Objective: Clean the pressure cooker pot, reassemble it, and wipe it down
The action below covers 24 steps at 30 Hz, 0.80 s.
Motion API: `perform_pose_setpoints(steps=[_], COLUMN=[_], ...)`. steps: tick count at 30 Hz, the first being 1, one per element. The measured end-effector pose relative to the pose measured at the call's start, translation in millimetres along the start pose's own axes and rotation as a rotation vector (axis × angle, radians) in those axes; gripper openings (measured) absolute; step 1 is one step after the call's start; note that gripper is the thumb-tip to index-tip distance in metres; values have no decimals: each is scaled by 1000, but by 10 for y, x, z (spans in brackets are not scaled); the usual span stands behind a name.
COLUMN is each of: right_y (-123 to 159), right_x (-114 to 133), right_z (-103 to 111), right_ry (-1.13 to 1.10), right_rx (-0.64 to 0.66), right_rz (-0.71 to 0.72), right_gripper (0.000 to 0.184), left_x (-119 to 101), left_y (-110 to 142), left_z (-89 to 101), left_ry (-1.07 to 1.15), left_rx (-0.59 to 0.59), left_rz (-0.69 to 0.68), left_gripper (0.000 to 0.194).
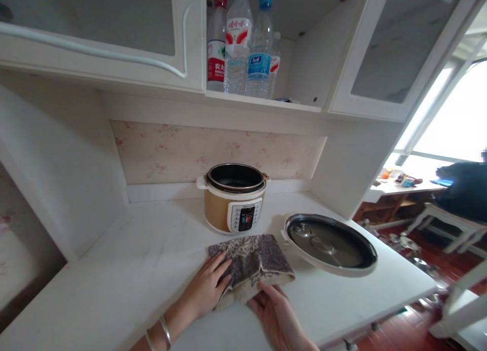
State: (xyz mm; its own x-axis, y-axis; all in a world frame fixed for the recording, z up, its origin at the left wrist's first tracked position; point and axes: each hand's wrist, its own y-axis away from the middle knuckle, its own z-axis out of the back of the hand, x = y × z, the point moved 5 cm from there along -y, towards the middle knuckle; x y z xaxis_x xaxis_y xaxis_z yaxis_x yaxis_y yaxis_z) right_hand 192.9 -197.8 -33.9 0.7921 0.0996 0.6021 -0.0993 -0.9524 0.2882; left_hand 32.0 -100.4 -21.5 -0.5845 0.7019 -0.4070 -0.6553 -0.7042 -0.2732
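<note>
Stood over a white countertop (133,259) set under wall cabinets. Laid the left hand (207,290) open and flat, fingers stretched, on the left end of a folded grey patterned cloth (251,262); wore two thin bangles (163,333) on that wrist. Took hold of the cloth's near edge with the right hand (276,310), fingers curled under the fold and closed on it, as far as could be seen. Had the cloth lying on the countertop close to the front edge, about midway along it, doubled over with a paler underside showing at the near side. Found, just behind the cloth and toward the back edge, a gold-and-white electric pressure cooker (232,201), control panel facing forward, top open, dark inner pot bare and seemingly without contents, though too dim inside to tell for sure. Found its lid (330,244) already off, resting upside down near the right edge, just beside the cloth but apart from the cooker. Saw water bottles (238,41) upright on the open shelf above. Judged the work early to middling: lid removed and set aside, cloth folded and in hand, cooker itself untouched by either hand, no wiping mark or wetness to be made out anywhere on the countertop.
</note>
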Motion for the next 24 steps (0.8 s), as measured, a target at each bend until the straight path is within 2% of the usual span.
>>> perform_pose_setpoints(steps=[7,11,13,15,18,21,22,24], right_y=[26,101,144,164,172,132,91,-23], right_x=[18,244,512,904,1520,2008,2130,2300], right_z=[-53,117,343,669,1256,1749,1846,1951], right_ry=[-5,118,279,450,643,886,977,1073], right_rx=[38,16,-25,-139,-429,-723,-763,-740], right_rz=[-5,-130,-160,-57,144,303,361,496], right_gripper=[24,20,26,31,34,24,22,22], left_x=[-19,-3,24,54,97,117,115,101], left_y=[-7,7,15,19,19,18,18,19], left_z=[21,3,-12,-30,-65,-95,-97,-90], left_ry=[5,-12,-16,-17,-10,-3,1,8], left_rx=[13,26,15,-4,-27,-37,-43,-62], left_rz=[17,11,-1,-17,-25,-15,-14,-17], left_gripper=[48,48,47,46,46,45,45,44])
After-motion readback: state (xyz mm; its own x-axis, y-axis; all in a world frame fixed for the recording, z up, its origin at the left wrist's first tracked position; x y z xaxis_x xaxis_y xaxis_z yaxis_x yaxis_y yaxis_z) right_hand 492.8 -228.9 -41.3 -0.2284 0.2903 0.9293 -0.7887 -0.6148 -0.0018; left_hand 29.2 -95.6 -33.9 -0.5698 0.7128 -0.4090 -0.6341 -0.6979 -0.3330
